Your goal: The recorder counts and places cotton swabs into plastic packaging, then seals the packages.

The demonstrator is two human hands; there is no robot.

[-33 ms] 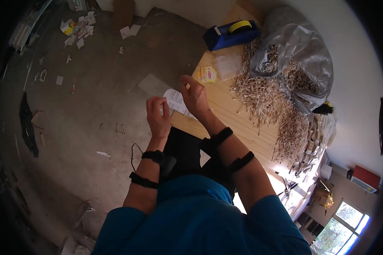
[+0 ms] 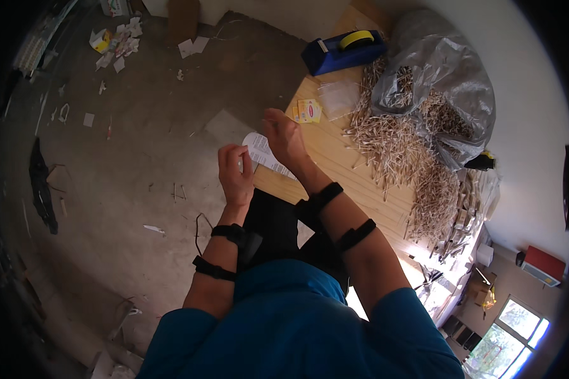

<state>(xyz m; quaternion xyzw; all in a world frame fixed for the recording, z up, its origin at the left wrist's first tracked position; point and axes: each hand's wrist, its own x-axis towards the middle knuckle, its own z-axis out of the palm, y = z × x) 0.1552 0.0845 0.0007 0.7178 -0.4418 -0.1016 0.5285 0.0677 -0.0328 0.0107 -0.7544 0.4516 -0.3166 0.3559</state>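
Note:
My left hand [image 2: 236,177] is closed in a pinch, its fingertips at the left edge of a white printed card [image 2: 259,150] with a rounded end. The card lies over the wooden table's near left corner. Just above it, my right hand [image 2: 286,140] has its fingers curled together; whatever they pinch, if anything, is too small to make out. A pale translucent sheet [image 2: 224,126] shows beyond the card; I cannot tell if it is held or lies on the floor. Small yellow packets [image 2: 308,111] rest on the table past my right hand.
Loose cotton swabs [image 2: 392,142] form a large heap on the table [image 2: 322,148], some spilling from a grey plastic bag [image 2: 468,69]. A blue tape dispenser [image 2: 344,54] stands at the far end, near clear plastic bags [image 2: 339,98]. Paper scraps [image 2: 128,41] litter the floor.
My right hand has shifted slightly up and to the left above the card. The left hand and the card stay nearly in place.

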